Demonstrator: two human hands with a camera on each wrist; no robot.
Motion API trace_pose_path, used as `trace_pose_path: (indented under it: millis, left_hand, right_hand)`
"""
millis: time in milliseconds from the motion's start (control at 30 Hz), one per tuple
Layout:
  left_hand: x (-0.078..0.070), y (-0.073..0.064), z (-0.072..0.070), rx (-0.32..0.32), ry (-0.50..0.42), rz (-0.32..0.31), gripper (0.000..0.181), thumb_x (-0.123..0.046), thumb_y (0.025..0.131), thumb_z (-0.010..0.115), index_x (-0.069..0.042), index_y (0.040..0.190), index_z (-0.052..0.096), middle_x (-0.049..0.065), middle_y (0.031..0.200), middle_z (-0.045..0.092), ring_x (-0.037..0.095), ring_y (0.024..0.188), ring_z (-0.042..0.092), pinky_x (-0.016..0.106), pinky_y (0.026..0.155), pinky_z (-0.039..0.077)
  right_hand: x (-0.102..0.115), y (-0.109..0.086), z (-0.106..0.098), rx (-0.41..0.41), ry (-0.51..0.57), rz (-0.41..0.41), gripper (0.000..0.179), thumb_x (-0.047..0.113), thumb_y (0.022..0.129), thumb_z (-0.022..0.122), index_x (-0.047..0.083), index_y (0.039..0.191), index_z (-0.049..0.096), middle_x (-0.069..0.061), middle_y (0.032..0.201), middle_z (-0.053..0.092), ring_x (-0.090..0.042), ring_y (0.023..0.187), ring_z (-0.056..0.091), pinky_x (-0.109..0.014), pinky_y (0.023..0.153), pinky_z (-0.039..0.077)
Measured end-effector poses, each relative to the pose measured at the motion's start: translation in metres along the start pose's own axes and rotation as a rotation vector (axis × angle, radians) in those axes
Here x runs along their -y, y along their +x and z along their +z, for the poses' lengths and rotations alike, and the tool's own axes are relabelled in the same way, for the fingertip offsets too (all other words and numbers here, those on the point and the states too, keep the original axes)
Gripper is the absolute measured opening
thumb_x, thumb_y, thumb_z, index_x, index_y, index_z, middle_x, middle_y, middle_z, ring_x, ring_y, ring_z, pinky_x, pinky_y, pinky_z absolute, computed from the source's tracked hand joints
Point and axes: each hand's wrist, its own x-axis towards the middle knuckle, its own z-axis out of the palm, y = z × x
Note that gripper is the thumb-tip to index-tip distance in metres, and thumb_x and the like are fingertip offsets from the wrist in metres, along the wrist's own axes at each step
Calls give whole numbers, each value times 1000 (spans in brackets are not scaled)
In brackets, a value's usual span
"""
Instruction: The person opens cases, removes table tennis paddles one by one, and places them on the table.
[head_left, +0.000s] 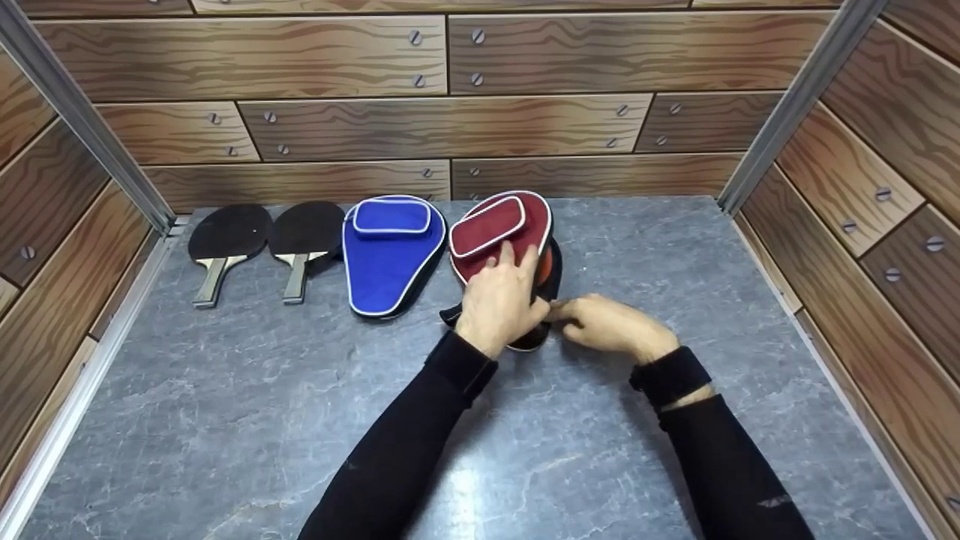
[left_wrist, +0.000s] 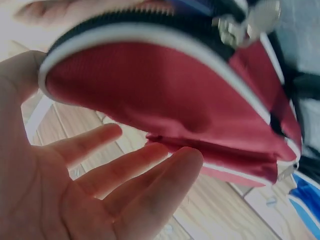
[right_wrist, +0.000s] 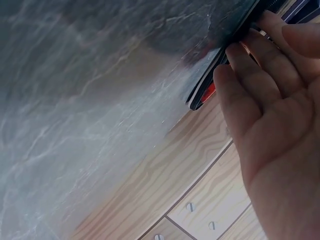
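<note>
A red table tennis bat case (head_left: 517,217) with white piping and a front pocket lies at the middle back of the table. Its top side is partly lifted on the right, showing an orange-red patch (head_left: 546,264) inside. My left hand (head_left: 499,304) holds this top side, its fingers spread over the cloth. In the left wrist view the thumb hooks behind the zipped edge, its tip hidden. My right hand (head_left: 611,324) is at the case's lower right edge, fingers extended and touching it. A metal zip pull (left_wrist: 232,30) shows in the left wrist view.
Left of the red case lies a blue bat case (head_left: 386,266) with white piping. Further left are two black table tennis bats (head_left: 229,232), handles toward me. Wood-patterned walls (head_left: 345,127) enclose the grey marbled table (head_left: 225,405) at the back and sides.
</note>
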Motion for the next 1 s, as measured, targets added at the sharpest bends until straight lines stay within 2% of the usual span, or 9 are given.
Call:
trace_pose_path:
  millis: [133,267,367,533,767,1000]
  left_hand:
    - [12,3,-11,6,-25,-11,87,-51,83,72,-20,160,45,22,163,48,42,144,56,52,101,62]
    - [23,5,-21,-19,-21,-8,87,-56,85,71,-22,160,45,17,170,38,42,157,39,57,119,49]
    - [30,5,-25,-52,-23,0,89,-61,85,72,-23,161,44,14,174,31,42,160,33,60,121,45]
    - [43,7,-30,-97,-30,-10,93,-58,84,74,-24,164,39,12,177,25,42,161,29,61,123,42]
    - [67,11,-39,-83,-87,-76,91,-45,88,69,-27,168,31,9,179,16,40,165,21,61,129,34]
    - [95,10,-45,-88,-143,-119,82,-42,92,67,-24,166,36,8,179,19,37,165,22,61,129,34]
  right_hand:
    - [-1,0,-1,33,39,24,45,8,95,58,15,137,72,-4,145,69,-28,136,65,-47,112,55]
    - [-1,0,-2,47,47,38,45,10,96,58,14,138,71,-4,152,64,-30,143,59,-49,115,53]
    - [-1,0,-2,53,49,47,45,11,96,57,15,140,70,-3,155,61,-30,145,56,-48,114,53]
    - [-1,0,-3,68,62,67,47,11,96,56,17,140,69,-1,156,59,-31,146,55,-45,109,55]
    - [1,0,-3,80,65,77,46,14,97,57,16,142,68,0,157,57,-31,149,51,-50,119,50]
    - [4,-1,-4,79,64,78,44,14,98,57,15,141,69,0,157,58,-30,150,51,-50,124,44]
